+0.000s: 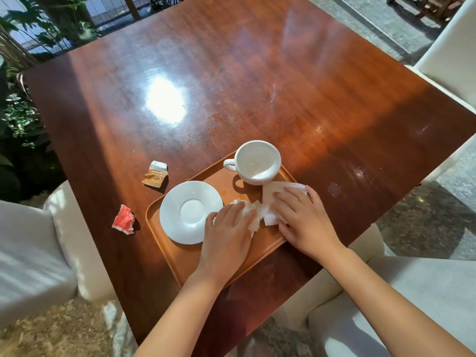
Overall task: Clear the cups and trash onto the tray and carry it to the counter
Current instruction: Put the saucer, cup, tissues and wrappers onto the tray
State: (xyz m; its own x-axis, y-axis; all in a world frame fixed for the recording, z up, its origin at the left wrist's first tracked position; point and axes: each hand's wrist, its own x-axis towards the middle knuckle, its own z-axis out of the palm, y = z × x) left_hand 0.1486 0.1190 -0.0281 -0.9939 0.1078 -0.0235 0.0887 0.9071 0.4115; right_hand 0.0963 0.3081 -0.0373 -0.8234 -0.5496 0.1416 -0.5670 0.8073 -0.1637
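Note:
An orange tray (180,264) lies on the near part of the wooden table (231,86). On it stand an empty white cup (257,162) at the far end and a white saucer (189,211) at the left. My left hand (226,238) rests on a crumpled white napkin (253,215) on the tray, fingers curled over it. My right hand (301,220) lies flat on a folded white napkin (277,191) at the tray's right edge. A brown and silver wrapper (155,174) and a crumpled red wrapper (124,219) lie on the table left of the tray.
White upholstered chairs stand at the left (31,253), the near right (399,300) and the far right (448,55). Green plants (23,119) and a railing lie beyond the table's left side. A bright light glare shines on the tabletop.

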